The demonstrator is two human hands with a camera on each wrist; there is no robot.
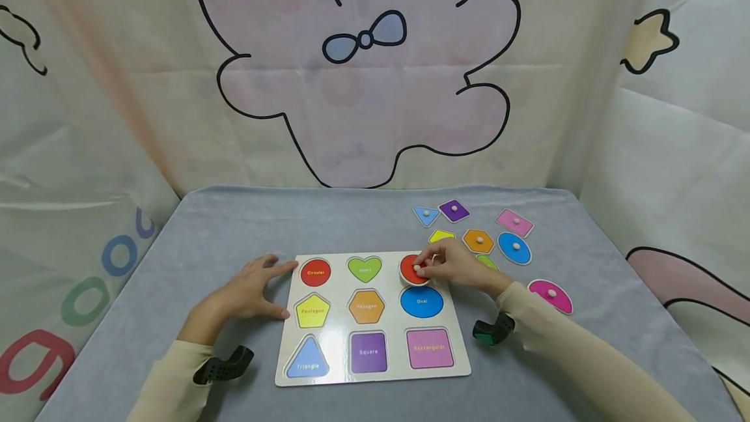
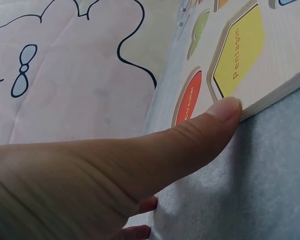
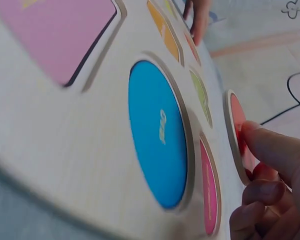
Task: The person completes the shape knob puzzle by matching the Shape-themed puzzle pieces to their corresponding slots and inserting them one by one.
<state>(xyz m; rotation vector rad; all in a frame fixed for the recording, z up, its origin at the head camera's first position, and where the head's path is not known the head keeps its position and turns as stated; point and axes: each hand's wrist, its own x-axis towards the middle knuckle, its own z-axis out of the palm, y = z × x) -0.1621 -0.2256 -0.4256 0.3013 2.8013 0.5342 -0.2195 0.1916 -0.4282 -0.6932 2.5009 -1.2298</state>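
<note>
A white shape puzzle board [image 1: 340,357] with labelled coloured recesses lies on the cloth. At its upper right, my right hand [image 1: 459,267] pinches the knob of a red round puzzle piece [image 1: 409,264]. In the right wrist view this red piece [image 3: 237,117] is raised above the board, past a pink recess [image 3: 209,195] and the blue Oval recess [image 3: 157,135]. My left hand [image 1: 249,288] touches the board's left edge with spread thumb and fingertip. The left wrist view has the thumb [image 2: 190,132] against the edge beside the yellow Pentagon recess [image 2: 240,50].
Beyond the board's right corner lie loose knobbed pieces: a blue triangle [image 1: 426,215], purple diamond [image 1: 454,211], pink parallelogram [image 1: 515,222], orange hexagon [image 1: 478,241], blue oval [image 1: 514,249] and magenta semicircle [image 1: 551,296]. Yellow and green pieces are partly hidden by my right hand.
</note>
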